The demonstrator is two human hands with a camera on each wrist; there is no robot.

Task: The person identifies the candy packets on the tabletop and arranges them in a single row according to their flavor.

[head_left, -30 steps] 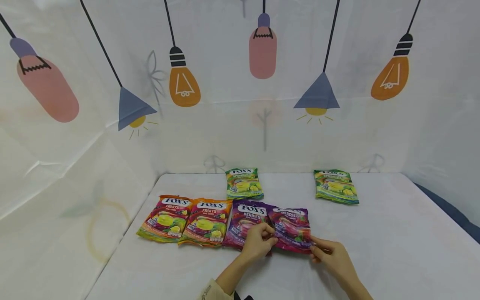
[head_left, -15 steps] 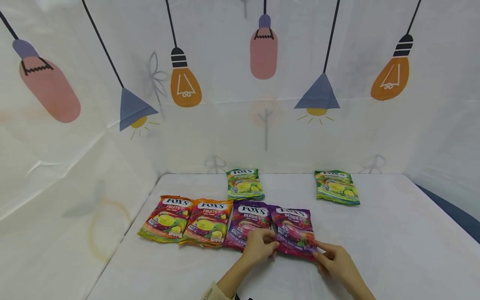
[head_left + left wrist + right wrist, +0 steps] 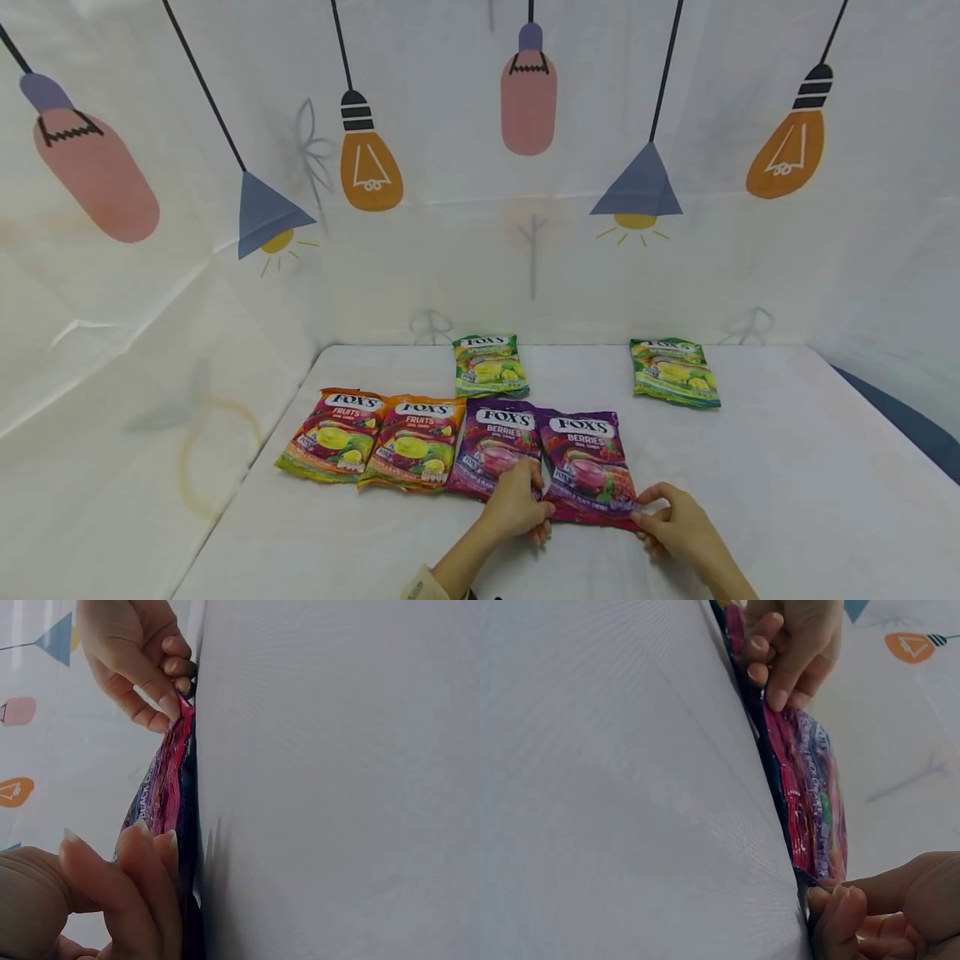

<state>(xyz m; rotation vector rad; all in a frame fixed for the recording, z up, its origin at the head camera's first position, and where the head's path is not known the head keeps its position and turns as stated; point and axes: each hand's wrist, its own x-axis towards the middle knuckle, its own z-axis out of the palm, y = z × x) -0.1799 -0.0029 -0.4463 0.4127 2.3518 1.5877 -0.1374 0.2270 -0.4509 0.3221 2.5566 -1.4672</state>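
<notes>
A purple berries candy bag lies at the right end of the front row on the white table. Its lower left corner is pinched by my left hand, whose fingers lie over the edge of the neighbouring purple candy bag. At the lower right corner, my right hand pinches the same bag between thumb and fingers. In the left wrist view, the bag's crimped bottom edge stretches between both hands. The right wrist view shows that bag low against the table, with my left thumb on its corner.
Two orange fruits candy bags lie left of the purple ones, side by side. Behind the row are a green candy bag at the centre and another green candy bag to the right. A lamp-printed white sheet rises behind the table.
The right purple bag has straightened and its lower edge has come down toward me. My right hand has moved slightly right and nearer with its corner; the left hand has shifted only a little.
</notes>
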